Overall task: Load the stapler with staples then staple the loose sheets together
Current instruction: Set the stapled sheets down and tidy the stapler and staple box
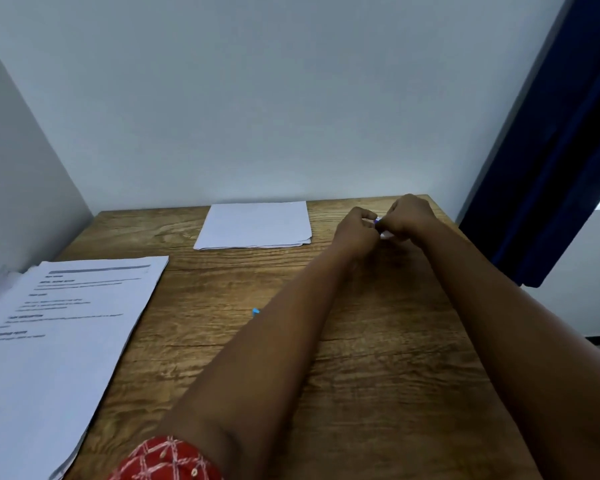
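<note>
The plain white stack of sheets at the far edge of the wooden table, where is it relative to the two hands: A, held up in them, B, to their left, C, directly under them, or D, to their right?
B: the plain white stack of sheets lies flat left of the left hand and right hand, untouched.

Brown wood-grain table (378, 358), white sheets (253, 225), red checked sleeve (167, 459).

Printed document stack (63, 327) at the wooden table's (378, 358) left edge, dark blue curtain (561, 161) at right
</note>
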